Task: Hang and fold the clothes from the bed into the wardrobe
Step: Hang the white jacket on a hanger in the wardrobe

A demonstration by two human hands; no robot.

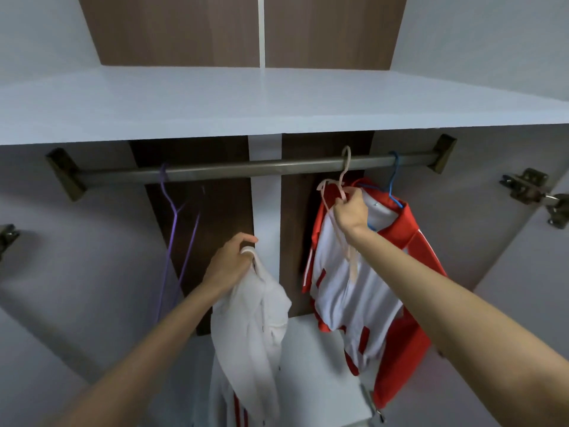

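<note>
Left hand [229,261] gripping bunched top of white garment [252,328], fingers curling tight round cloth. Garment hanging down at wardrobe [77,257] centre, near.

Right hand [351,211] pinching pink hanger [345,171] below hook, hook sitting over rail [246,169], right.

Red-and-white jacket [400,303] hanging on blue hanger [395,174], just behind. Purple hanger [172,223] hanging from rail, left.

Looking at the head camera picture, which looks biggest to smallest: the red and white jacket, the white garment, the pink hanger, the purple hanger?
1. red and white jacket
2. white garment, bunched and nearer the camera, so a close second
3. purple hanger and pink hanger: both thin and similarly long, so left unranked
</note>
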